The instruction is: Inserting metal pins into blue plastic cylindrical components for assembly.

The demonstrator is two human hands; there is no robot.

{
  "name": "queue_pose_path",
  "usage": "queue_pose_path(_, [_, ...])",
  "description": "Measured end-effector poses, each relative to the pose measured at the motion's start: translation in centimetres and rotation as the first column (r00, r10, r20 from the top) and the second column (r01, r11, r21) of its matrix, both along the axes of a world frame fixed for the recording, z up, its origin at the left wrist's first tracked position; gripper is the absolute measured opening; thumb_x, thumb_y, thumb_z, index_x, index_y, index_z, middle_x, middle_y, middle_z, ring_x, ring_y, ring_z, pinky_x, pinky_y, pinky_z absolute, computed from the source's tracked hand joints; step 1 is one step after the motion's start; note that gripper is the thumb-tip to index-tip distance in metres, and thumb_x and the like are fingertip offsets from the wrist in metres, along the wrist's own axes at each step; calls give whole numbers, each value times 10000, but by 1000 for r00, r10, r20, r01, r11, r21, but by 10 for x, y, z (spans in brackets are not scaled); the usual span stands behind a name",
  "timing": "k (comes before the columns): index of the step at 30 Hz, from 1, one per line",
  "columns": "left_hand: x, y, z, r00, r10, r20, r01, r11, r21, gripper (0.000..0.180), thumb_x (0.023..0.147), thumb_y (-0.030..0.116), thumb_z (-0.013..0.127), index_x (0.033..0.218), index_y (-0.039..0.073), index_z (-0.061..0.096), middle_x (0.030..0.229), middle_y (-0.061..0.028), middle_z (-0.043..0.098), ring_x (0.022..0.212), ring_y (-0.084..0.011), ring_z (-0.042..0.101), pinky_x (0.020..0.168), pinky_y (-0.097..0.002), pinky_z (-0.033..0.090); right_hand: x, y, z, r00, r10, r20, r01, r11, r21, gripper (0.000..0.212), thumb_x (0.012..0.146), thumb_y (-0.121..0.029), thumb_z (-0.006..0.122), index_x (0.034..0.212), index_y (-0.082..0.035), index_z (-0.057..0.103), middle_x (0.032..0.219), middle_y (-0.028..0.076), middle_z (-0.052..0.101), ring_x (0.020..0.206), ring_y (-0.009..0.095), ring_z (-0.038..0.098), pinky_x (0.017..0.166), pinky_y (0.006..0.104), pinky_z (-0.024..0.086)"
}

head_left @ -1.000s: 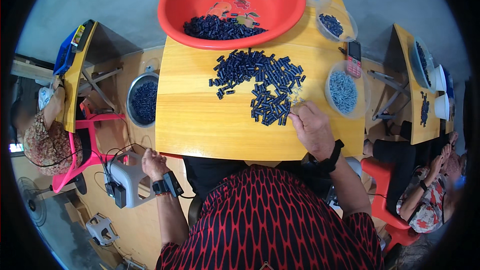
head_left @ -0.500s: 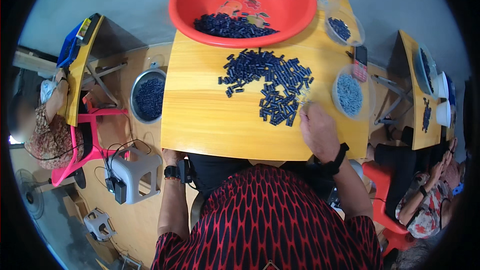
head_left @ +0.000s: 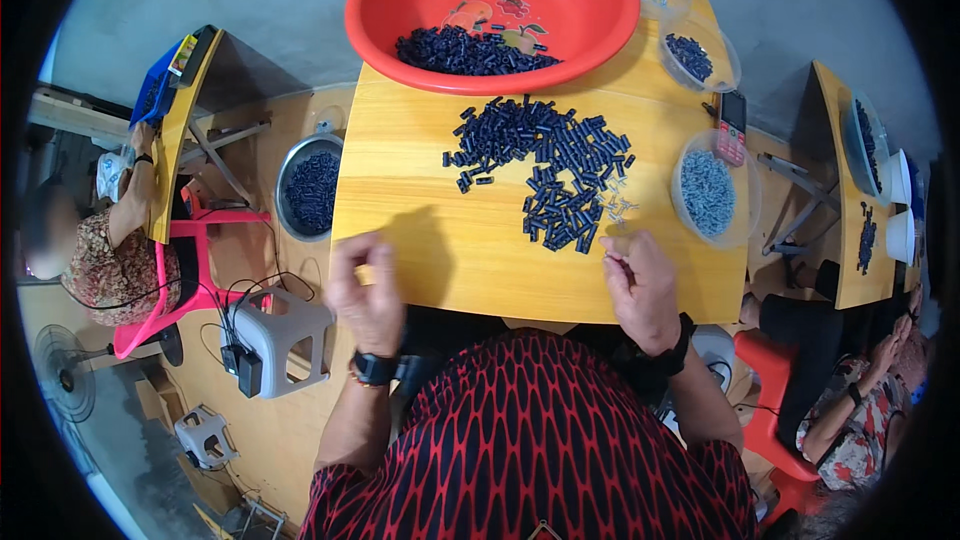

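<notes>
A loose pile of small dark tube-shaped pieces lies on the yellow wooden table. At its right edge are several small pale pins. Just nearer than these pins is my right hand, its thumb and forefinger pinched together; what they hold, if anything, is too small to name. My left hand hovers over the table's front left edge, apart from the pile, with curled fingers that hide whatever is in them. A clear bowl of pale blue-grey pins stands right of the pile.
A large red basin with more dark pieces stands at the back. Right of it are a clear tub of dark pieces and a red phone. A metal bowl sits left of the table. Other people work at both sides.
My left hand has come up from below the table's front left edge to above it. My right hand has drawn back toward me, uncovering more of the pale pins.
</notes>
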State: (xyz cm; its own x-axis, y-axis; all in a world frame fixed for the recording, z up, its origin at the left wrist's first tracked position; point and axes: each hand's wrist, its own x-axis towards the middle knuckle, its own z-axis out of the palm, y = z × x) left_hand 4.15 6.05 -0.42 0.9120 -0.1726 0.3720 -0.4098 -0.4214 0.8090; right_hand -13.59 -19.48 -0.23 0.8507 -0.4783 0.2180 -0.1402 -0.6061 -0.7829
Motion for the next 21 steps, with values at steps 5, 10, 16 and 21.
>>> queue_pose_path(5, [-17,-75,3,907,-419,38,406,895,184,122,774,-17,704,870,43,660,805,-87,652,734,-251,582,722,-344,447,-7,-1,-10,996,47,80,-50,998,39,177,844,115,601,979,2,623,863,87,576,689,159,578,600,260,453])
queue_pose_path(10, [-20,-98,-7,910,-413,-30,408,882,234,172,740,-14,737,873,63,662,810,-78,652,759,-265,569,759,-371,424,-10,-2,-14,992,41,117,-57,988,141,160,833,121,613,959,23,621,873,100,578,694,159,577,599,263,457])
queue_pose_path(16, [-24,-106,-4,924,-382,-31,367,859,357,196,733,25,753,895,83,660,824,-54,614,820,-260,538,774,-393,370,-6,-3,-3,995,17,99,-33,985,169,82,855,63,652,899,12,605,851,140,604,717,269,610,631,319,482])
queue_pose_path(21, [-24,-111,-4,918,-396,-19,373,847,378,191,746,75,744,919,78,662,831,-67,606,830,-272,541,767,-405,365,-10,-7,-2,996,15,90,-29,988,154,100,840,79,631,921,21,620,890,155,614,781,302,631,676,342,500])
